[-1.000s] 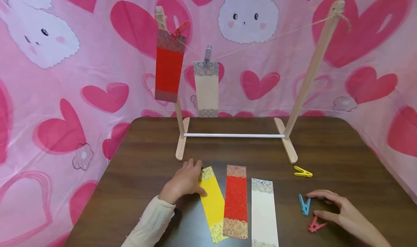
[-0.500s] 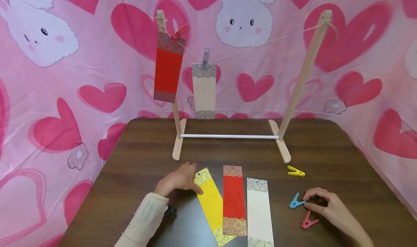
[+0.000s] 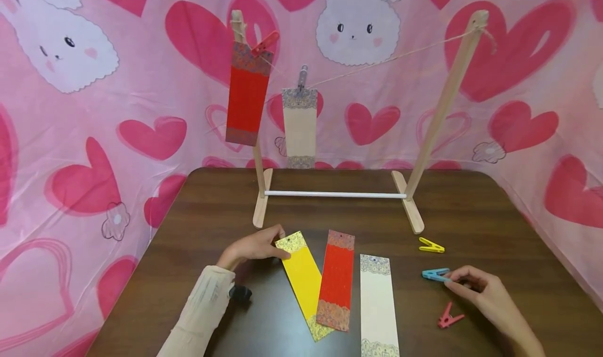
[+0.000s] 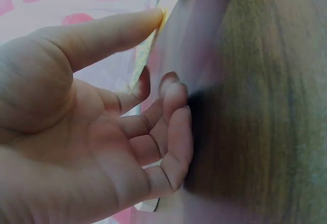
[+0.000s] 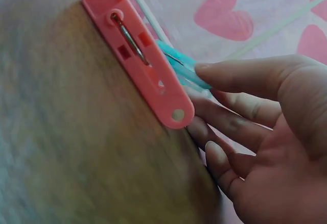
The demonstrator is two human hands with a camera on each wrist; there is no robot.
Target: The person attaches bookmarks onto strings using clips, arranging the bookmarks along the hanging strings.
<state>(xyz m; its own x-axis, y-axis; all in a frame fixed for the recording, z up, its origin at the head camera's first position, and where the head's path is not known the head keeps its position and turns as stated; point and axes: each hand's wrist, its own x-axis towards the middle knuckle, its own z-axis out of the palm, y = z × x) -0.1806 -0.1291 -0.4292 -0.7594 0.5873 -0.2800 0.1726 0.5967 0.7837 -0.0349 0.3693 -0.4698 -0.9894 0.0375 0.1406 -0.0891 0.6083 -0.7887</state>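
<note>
My left hand [image 3: 256, 246] pinches the upper left corner of a yellow card [image 3: 299, 278] with lacy gold ends. The left wrist view shows the thumb on one face and the index finger behind, with the other fingers curled near the table. The card's lower end lies partly under a red card [image 3: 336, 276]; a white card [image 3: 378, 299] lies to the right. My right hand [image 3: 490, 294] pinches a blue clothespin [image 3: 434, 274] between thumb and fingers. A pinkish-red clothespin [image 3: 449, 316] lies just below it, seen large in the right wrist view.
A wooden stand with a white crossbar [image 3: 334, 194] carries a slack string [image 3: 391, 58]. From it hang a red card [image 3: 247, 100] under a red clothespin [image 3: 266, 43] and a white card [image 3: 300, 129] under a grey clothespin [image 3: 302, 77]. A yellow clothespin [image 3: 431, 245] lies right.
My right hand has taken hold of the blue clothespin and turned it to point left. My left hand now grips the yellow card, whose top end has shifted left and upward.
</note>
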